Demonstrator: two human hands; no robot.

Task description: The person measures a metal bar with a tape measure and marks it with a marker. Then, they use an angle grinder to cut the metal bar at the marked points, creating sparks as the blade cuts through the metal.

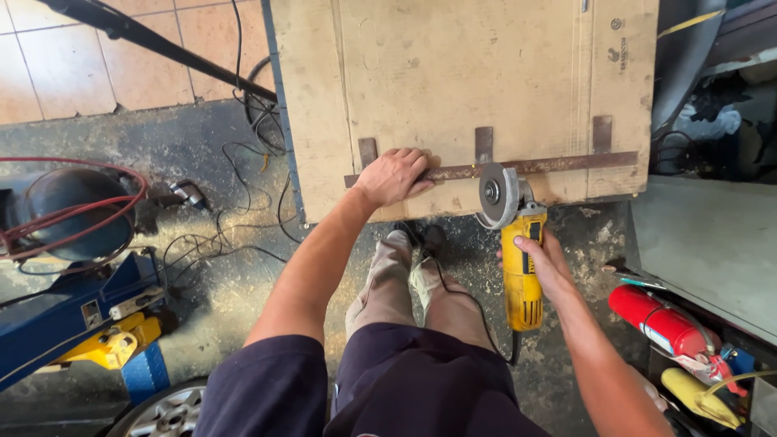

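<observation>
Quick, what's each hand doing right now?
Left hand: closed over the rusty flat metal bar on the wooden board.
Right hand: closed around the yellow angle grinder.

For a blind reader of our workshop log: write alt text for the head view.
Seen from above, a person's left hand presses a rusty flat metal bar onto a wooden board, while the right hand holds a yellow angle grinder, its disc at the bar. A red fire extinguisher lies at right on the dusty floor.
</observation>
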